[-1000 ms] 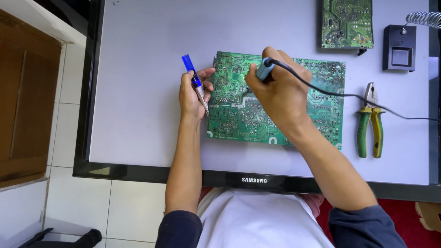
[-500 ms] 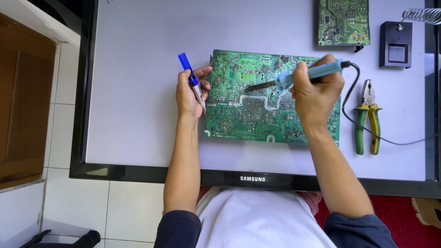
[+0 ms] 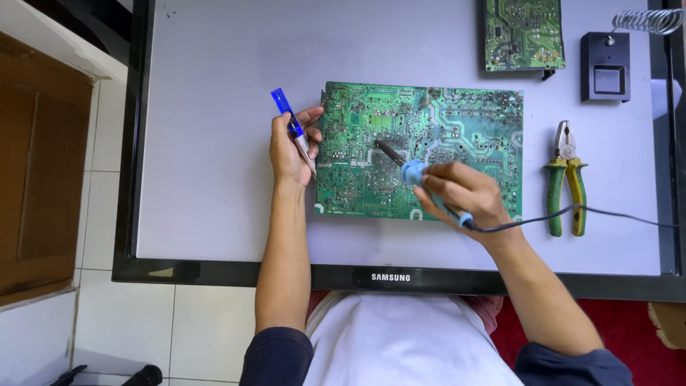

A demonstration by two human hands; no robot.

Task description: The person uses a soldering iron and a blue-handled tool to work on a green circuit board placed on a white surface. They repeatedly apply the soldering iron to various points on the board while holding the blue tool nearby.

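Right hand (image 3: 461,194) grips soldering iron (image 3: 418,175), tip on circuit board (image 3: 429,136); left-hand (image 3: 291,146) fingers pinch blue tool (image 3: 293,130). Risk: taut cord (image 3: 572,213) drags tip, scorching traces.

Glossy green circuit board (image 3: 421,150) on a matt grey panel (image 3: 214,143); right of the board, metal pliers (image 3: 566,179) with rubbery green grips.

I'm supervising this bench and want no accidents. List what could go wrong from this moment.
1. The right hand holds the soldering iron with its tip on the green circuit board; resting there too long could overheat the spot.
2. The iron's cord crosses the pliers and might snag, jerking the tip.
3. The left hand, gripping a blue-handled tool, steadies the board's edge and could be burned if the iron slips.
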